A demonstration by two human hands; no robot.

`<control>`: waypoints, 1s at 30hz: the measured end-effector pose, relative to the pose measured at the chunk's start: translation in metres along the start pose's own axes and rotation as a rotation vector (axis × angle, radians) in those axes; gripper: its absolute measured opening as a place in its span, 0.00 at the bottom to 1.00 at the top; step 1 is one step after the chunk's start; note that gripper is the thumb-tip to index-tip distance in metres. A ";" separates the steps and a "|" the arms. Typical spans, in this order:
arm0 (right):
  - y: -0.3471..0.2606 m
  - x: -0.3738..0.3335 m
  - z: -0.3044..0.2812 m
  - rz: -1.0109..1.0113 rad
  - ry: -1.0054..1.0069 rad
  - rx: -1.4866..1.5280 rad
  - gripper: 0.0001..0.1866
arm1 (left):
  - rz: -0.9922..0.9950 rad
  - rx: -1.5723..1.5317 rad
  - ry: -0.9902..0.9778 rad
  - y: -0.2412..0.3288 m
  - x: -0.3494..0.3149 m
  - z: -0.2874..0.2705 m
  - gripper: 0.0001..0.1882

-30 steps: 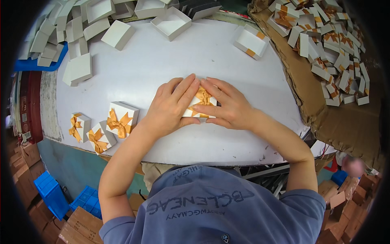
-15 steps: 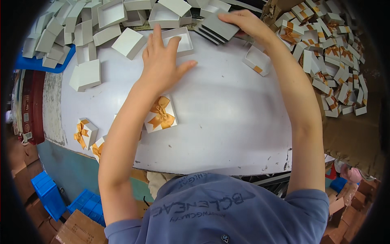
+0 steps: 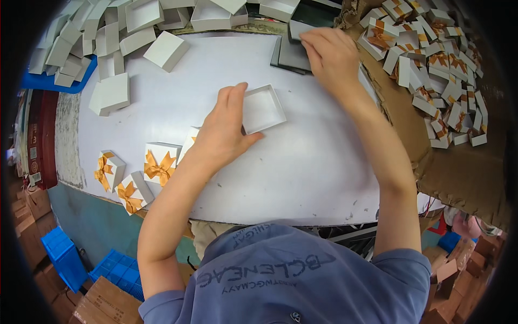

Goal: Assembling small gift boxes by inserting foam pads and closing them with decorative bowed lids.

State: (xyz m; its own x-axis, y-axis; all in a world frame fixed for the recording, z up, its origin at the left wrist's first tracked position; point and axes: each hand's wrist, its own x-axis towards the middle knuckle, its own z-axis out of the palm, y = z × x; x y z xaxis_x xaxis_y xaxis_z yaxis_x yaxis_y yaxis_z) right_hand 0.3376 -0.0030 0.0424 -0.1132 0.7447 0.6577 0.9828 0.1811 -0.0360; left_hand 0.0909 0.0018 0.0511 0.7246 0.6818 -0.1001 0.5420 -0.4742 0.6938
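Observation:
Near the middle of the table, my left hand (image 3: 229, 124) grips an open, shallow white box (image 3: 265, 109) by its left side, thumb at the near edge and fingers at the far one. The inside of that box looks bare. Farther back on the right, my right hand (image 3: 333, 58) pinches the edge of a dark grey flat pad, partly hidden by its fingers. More dark grey pads (image 3: 288, 56) lie stacked on the table just beneath it. White boxes with gold ribbon bows (image 3: 159, 166) sit left of my left forearm, one of them partly hidden behind it.
Plain white boxes (image 3: 166, 51) crowd the far left, some in a blue tray (image 3: 83, 81). A large heap of ribboned white boxes (image 3: 440, 67) fills the brown cardboard (image 3: 402, 116) on the right. Blue crates (image 3: 65, 259) and cartons (image 3: 105, 302) stand below the table's left side.
My left hand has taken hold of the open white box and brought it nearer. The stack of grey pads my right hand held now rests lower on the table, fanned out.

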 end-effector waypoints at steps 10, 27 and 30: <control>-0.084 -0.051 -0.033 -0.248 -0.301 0.461 0.04 | 0.268 -0.002 -0.089 -0.009 -0.005 0.001 0.47; -0.059 -0.060 -0.028 1.095 -0.323 1.252 0.14 | 0.524 -0.250 0.063 -0.028 -0.014 0.028 0.49; -0.072 -0.059 -0.031 0.791 -0.596 0.926 0.11 | 0.577 -0.303 0.030 -0.023 -0.003 0.032 0.56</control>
State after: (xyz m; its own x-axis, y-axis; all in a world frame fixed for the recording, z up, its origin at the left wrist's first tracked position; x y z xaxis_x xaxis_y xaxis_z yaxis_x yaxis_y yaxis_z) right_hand 0.2776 -0.0795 0.0294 0.1537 0.9698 -0.1896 0.3819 -0.2352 -0.8937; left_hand 0.0898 -0.0072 0.0130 0.8487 0.3818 0.3660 -0.0780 -0.5941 0.8006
